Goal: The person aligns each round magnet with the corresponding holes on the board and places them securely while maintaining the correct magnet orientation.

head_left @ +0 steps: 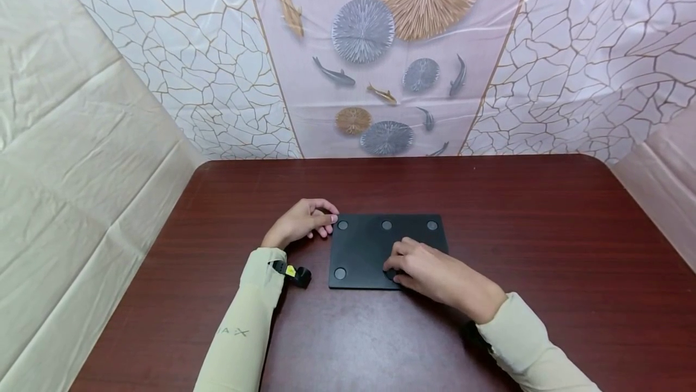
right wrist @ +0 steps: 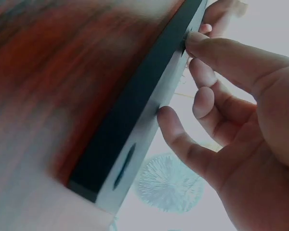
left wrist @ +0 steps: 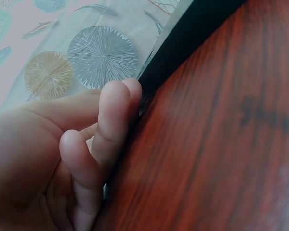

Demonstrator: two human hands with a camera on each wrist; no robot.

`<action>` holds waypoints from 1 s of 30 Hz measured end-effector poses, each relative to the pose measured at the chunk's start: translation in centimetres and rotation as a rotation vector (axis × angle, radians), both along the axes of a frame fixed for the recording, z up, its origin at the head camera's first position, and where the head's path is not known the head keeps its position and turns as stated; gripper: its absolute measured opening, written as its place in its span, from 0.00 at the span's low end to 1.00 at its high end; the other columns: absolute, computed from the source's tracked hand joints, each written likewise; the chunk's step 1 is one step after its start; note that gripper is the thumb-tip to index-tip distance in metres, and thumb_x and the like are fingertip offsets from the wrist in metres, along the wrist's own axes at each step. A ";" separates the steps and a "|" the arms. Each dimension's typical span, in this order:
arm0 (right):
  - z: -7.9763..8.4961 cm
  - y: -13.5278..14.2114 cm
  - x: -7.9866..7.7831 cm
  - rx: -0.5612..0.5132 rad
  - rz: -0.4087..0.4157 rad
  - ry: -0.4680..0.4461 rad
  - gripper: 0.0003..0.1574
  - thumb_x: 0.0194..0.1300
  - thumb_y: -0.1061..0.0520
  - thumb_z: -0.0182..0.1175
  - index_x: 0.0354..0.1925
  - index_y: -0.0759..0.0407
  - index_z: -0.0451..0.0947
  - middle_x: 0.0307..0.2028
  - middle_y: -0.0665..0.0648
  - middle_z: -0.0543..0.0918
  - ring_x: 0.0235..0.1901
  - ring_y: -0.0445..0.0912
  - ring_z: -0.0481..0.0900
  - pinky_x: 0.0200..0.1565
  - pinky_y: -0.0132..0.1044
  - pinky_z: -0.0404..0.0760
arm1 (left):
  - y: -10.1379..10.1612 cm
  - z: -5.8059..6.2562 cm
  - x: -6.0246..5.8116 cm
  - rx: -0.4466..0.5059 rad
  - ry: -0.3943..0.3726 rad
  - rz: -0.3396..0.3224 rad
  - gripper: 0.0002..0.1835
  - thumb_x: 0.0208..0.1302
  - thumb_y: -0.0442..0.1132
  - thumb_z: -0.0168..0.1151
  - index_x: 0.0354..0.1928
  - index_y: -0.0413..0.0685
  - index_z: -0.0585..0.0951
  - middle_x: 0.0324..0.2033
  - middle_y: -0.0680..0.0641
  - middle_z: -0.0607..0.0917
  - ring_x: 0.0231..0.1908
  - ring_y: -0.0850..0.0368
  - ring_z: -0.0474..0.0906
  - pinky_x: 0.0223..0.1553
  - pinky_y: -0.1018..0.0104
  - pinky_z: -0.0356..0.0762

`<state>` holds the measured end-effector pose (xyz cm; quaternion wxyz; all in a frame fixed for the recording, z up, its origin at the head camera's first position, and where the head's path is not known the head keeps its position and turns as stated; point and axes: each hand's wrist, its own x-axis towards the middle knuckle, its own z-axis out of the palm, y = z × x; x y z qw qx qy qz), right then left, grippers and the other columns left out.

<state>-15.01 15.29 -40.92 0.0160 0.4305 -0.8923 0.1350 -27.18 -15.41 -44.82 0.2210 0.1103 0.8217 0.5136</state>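
Note:
A black rectangular board (head_left: 359, 250) lies flat on the table, with round grey pads (head_left: 386, 224) set along its far edge and near-left corner. At its far-left corner, my left hand (head_left: 301, 221) holds the edge between thumb and fingertips. The left wrist view shows those fingertips (left wrist: 114, 98) against the board's side. My right hand (head_left: 437, 272) is over the near half of the board, pinching a dark round pad (head_left: 389, 273) at the near edge. In the right wrist view the thumb (right wrist: 202, 44) meets this pad, while another finger rests on the board. The near-right corner is hidden by my right hand.
The dark red-brown wooden table (head_left: 380, 343) extends all round the board. A patterned cloth (head_left: 217, 66) hangs behind its far edge, and a plain pale cloth (head_left: 70, 156) hangs on the left. A black wrist strap device (head_left: 298, 275) sits at my left cuff.

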 end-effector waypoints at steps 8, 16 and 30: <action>-0.3 0.2 -0.1 -0.023 -0.047 -0.047 0.09 0.63 0.64 0.72 0.43 0.55 0.87 0.38 0.48 0.83 0.41 0.43 0.79 0.42 0.35 0.83 | 0.2 -0.1 0.0 -0.011 0.008 0.000 0.08 0.77 0.40 0.65 0.52 0.49 0.86 0.29 0.46 0.89 0.28 0.58 0.86 0.25 0.69 0.74; -0.5 0.6 -0.2 -0.072 -0.116 -0.147 0.10 0.67 0.61 0.73 0.46 0.50 0.87 0.43 0.45 0.84 0.44 0.41 0.80 0.42 0.36 0.83 | 0.3 0.1 -0.2 -0.014 0.008 -0.010 0.08 0.77 0.40 0.65 0.52 0.49 0.86 0.29 0.46 0.89 0.28 0.57 0.86 0.25 0.69 0.74; -0.1 -0.3 0.1 -0.100 -0.167 -0.215 0.13 0.65 0.64 0.74 0.47 0.52 0.89 0.42 0.47 0.86 0.44 0.44 0.81 0.42 0.35 0.84 | 0.1 0.1 0.0 -0.022 0.008 -0.005 0.09 0.77 0.41 0.65 0.53 0.49 0.85 0.29 0.46 0.89 0.28 0.57 0.86 0.25 0.68 0.74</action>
